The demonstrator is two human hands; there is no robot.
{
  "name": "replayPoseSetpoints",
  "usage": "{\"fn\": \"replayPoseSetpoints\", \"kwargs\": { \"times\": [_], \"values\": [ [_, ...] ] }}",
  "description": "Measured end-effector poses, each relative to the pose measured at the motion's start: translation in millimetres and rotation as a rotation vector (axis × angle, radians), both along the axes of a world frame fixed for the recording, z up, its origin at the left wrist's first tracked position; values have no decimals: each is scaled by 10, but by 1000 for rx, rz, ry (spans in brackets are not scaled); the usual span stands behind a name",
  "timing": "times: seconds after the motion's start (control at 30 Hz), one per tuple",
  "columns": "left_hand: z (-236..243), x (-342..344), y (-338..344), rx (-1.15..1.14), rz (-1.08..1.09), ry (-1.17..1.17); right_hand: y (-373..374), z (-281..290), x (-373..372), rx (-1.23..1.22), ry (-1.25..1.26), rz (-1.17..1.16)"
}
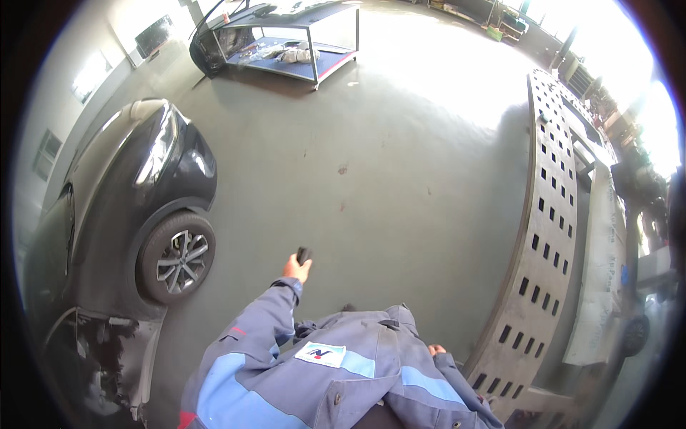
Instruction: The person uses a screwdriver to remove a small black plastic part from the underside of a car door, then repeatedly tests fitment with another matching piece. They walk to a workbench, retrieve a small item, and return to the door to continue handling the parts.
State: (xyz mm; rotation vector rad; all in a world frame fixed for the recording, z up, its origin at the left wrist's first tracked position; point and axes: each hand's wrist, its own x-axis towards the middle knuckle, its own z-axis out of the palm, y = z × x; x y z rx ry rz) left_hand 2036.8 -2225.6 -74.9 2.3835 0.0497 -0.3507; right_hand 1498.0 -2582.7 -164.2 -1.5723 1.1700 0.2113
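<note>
My left hand reaches forward over the grey floor, its fingers closed around a small black object that sticks up past the fingertips. Its blue-grey sleeve runs back toward my chest. My right hand hangs at my side, mostly hidden behind the jacket; only a few fingertips show, and whether it holds anything is unclear. The left hand is nearest the dark car's wheel, but well apart from it.
A dark car with a damaged front part stands at the left. A long perforated metal frame bench runs along the right. A metal rack trolley with parts stands at the far end.
</note>
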Motion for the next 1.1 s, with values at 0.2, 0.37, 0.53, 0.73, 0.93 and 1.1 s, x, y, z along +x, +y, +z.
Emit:
{"fn": "replayPoseSetpoints", "kwargs": {
  "times": [0.2, 0.37, 0.53, 0.73, 0.93, 1.1],
  "values": [
    [239, 1628, -2474, -212, -285, -127, -1314, -386, 733, -235, 269, 273],
    [-245, 2276, -3435, -159, -107, -64, -3176, -87, 2002, -334, 392, 497],
    [-424, 2633, -3957, -50, 59, 103, -5241, 448, 3944, -408, 397, 279],
    [-526, 3565, -4964, 205, 160, 221, -7476, 483, 6313, -356, 60, 78],
    [-645, 5715, -7069, 128, 76, 211, -8790, 648, 7756, -239, 365, 318],
    [-95, 7588, -9806, -27, -262, 13, -9368, 834, 8623, -301, 479, 166]
  ]
}}
